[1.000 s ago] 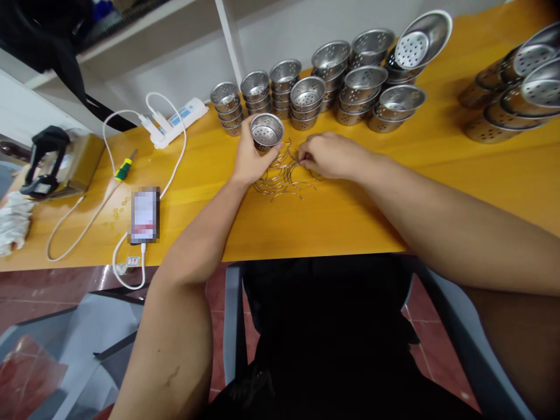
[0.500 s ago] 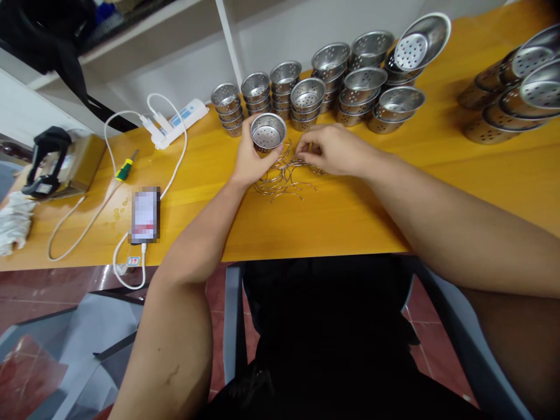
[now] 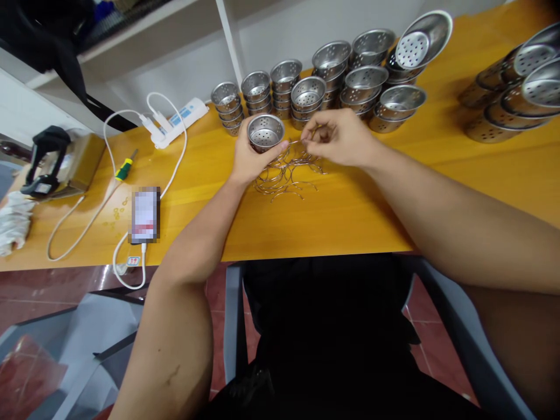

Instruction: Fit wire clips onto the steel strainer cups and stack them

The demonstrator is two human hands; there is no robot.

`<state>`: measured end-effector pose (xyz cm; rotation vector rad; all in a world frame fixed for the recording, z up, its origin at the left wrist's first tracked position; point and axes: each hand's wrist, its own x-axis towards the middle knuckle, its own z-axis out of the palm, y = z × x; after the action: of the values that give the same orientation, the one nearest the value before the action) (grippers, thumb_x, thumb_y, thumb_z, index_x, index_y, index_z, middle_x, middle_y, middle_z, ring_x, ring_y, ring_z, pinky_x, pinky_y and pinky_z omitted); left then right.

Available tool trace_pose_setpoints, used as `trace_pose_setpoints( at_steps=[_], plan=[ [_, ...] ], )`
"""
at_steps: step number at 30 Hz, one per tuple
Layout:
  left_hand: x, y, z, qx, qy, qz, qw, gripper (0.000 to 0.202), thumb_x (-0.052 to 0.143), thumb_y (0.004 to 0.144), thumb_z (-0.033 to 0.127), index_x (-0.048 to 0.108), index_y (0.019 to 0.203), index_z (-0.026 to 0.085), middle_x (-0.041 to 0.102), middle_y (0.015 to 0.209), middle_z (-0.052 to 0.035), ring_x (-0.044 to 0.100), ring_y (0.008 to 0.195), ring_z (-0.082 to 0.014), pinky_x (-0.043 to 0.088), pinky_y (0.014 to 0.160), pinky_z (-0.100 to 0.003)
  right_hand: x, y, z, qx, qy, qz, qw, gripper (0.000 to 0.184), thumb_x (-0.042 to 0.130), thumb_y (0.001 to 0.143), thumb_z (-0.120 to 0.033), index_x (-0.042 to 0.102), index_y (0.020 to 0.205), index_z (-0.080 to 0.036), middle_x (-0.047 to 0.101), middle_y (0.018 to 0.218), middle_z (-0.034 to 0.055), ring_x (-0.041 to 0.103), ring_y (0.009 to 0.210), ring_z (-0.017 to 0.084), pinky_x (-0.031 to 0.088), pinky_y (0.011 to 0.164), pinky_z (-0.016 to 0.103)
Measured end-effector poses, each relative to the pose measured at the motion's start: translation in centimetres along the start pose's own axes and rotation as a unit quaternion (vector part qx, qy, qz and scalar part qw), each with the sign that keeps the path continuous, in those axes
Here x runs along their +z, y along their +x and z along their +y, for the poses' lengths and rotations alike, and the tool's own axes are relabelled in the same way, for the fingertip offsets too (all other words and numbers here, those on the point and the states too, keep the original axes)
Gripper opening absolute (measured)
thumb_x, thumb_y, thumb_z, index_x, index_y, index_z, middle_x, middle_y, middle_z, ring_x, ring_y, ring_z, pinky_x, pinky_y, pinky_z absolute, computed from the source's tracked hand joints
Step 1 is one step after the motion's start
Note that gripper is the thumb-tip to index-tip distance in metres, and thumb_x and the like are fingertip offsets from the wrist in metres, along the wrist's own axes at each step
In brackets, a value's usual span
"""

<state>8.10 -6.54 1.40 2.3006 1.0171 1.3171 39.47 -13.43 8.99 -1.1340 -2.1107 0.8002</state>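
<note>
My left hand point(image 3: 250, 156) is wrapped round a small perforated metal cup point(image 3: 266, 133), its mouth tilted up toward me. Just to the right, the fingertips of my right hand point(image 3: 331, 137) pinch a thin bent wire point(image 3: 296, 142), which reaches toward the cup and my left thumb. Whether the wire touches the cup I cannot tell. Below both hands a loose pile of curved metal wires point(image 3: 286, 178) lies on the yellow wooden table point(image 3: 341, 224).
Stacks of perforated metal cups point(image 3: 308, 93) line the back, with more stacks point(image 3: 499, 114) at the right. On the left are a power strip point(image 3: 181, 123) with white cables, a phone point(image 3: 145, 214), a green-and-yellow screwdriver point(image 3: 125, 169) and a cardboard box point(image 3: 85, 166).
My right hand has risen slightly from the pile with a wire in its fingertips. The cup in my left hand has shifted a little to the left.
</note>
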Motion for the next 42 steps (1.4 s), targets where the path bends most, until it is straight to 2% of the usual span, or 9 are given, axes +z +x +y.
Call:
trace_pose_setpoints(
  at_steps=[3, 7, 10, 15, 20, 25, 30, 34, 42],
  plan=[
    [0.0, 0.0, 0.0, 0.002, -0.011, -0.012, 1.0, 0.11, 0.081, 0.104, 0.102, 0.052, 0.189, 0.039, 0.077, 0.171, -0.0129, 0.078, 0.167, -0.0371, 0.061, 0.151, -0.067, 0.3, 0.8, 1.2, 0.034, 0.029, 0.033, 0.998, 0.055, 0.081, 0.124, -0.071, 0.081, 0.14, -0.018, 0.089, 0.118, 0.0195, 0.08, 0.094, 0.026, 0.07, 0.087, 0.047],
    [0.3, -0.4, 0.1, 0.019, -0.048, -0.071, 0.996, 0.118, 0.086, 0.098, 0.106, 0.055, 0.188, 0.036, 0.074, 0.182, -0.0168, 0.078, 0.17, -0.04, 0.064, 0.148, -0.069, 0.6, 1.5, 2.1, 0.077, 0.073, 0.066, 0.992, 0.033, 0.08, 0.122, -0.042, 0.076, 0.14, -0.015, 0.088, 0.132, 0.0222, 0.079, 0.088, 0.021, 0.072, 0.083, 0.044],
    [0.8, -0.9, 0.8, 0.021, -0.086, -0.108, 0.99, 0.117, 0.091, 0.097, 0.103, 0.059, 0.185, 0.033, 0.077, 0.179, -0.018, 0.081, 0.165, -0.0396, 0.066, 0.145, -0.07, 0.8, 1.5, 2.3, 0.101, 0.036, 0.073, 0.992, 0.024, 0.073, 0.124, -0.03, 0.076, 0.143, -0.015, 0.088, 0.135, 0.0221, 0.078, 0.091, 0.022, 0.07, 0.085, 0.044],
    [1.3, -1.2, 1.5, -0.002, -0.1, -0.114, 0.988, 0.109, 0.099, 0.093, 0.099, 0.069, 0.17, 0.028, 0.084, 0.16, -0.0145, 0.085, 0.151, -0.0367, 0.068, 0.142, -0.069, 0.7, 1.2, 2.1, 0.059, -0.041, 0.077, 0.994, 0.031, 0.072, 0.132, -0.046, 0.082, 0.141, -0.019, 0.09, 0.138, 0.022, 0.076, 0.109, 0.026, 0.067, 0.096, 0.045],
    [1.1, -1.0, 2.3, 0.006, -0.117, -0.103, 0.988, 0.105, 0.103, 0.087, 0.1, 0.077, 0.154, 0.024, 0.085, 0.149, -0.0137, 0.087, 0.14, -0.0335, 0.072, 0.134, -0.062, 1.5, 0.9, 2.1, -0.039, -0.054, 0.106, 0.992, 0.047, 0.077, 0.126, -0.071, 0.091, 0.131, -0.026, 0.091, 0.13, 0.0184, 0.083, 0.106, 0.036, 0.074, 0.1, 0.057],
    [1.6, -1.1, 2.5, 0.012, -0.102, -0.098, 0.99, 0.105, 0.105, 0.087, 0.096, 0.075, 0.156, 0.023, 0.085, 0.146, -0.0122, 0.087, 0.137, -0.0321, 0.073, 0.132, -0.06, 2.3, 1.2, 2.7, -0.119, -0.024, 0.128, 0.984, 0.045, 0.084, 0.122, -0.076, 0.09, 0.121, -0.032, 0.088, 0.108, 0.0132, 0.083, 0.099, 0.038, 0.075, 0.099, 0.06],
    [2.5, -0.9, 0.2, 0.018, -0.093, -0.044, 0.995, 0.111, 0.107, 0.088, 0.093, 0.064, 0.166, 0.028, 0.081, 0.151, -0.0105, 0.086, 0.142, -0.032, 0.072, 0.133, -0.058, 1.4, 1.3, 2.9, -0.079, 0.029, 0.16, 0.984, 0.057, 0.085, 0.121, -0.087, 0.081, 0.115, -0.03, 0.078, 0.096, 0.0097, 0.068, 0.086, 0.028, 0.064, 0.089, 0.052],
    [2.9, -1.0, -1.7, 0.032, -0.088, -0.052, 0.994, 0.12, 0.103, 0.095, 0.091, 0.044, 0.184, 0.036, 0.073, 0.163, -0.0119, 0.081, 0.152, -0.033, 0.067, 0.138, -0.058, 1.5, 1.0, 1.7, -0.083, 0.081, 0.174, 0.978, 0.068, 0.083, 0.117, -0.099, 0.079, 0.117, -0.031, 0.074, 0.095, 0.0081, 0.058, 0.078, 0.024, 0.051, 0.077, 0.047],
    [3.8, -1.4, -1.9, 0.086, -0.095, -0.089, 0.988, 0.13, 0.094, 0.101, 0.095, 0.019, 0.195, 0.045, 0.063, 0.172, -0.0116, 0.079, 0.158, -0.0342, 0.066, 0.14, -0.059, 3.8, 0.7, -0.4, -0.062, 0.087, 0.178, 0.978, 0.058, 0.091, 0.113, -0.09, 0.077, 0.111, -0.034, 0.068, 0.085, 0.0061, 0.063, 0.082, 0.029, 0.059, 0.082, 0.051]
  ],
)
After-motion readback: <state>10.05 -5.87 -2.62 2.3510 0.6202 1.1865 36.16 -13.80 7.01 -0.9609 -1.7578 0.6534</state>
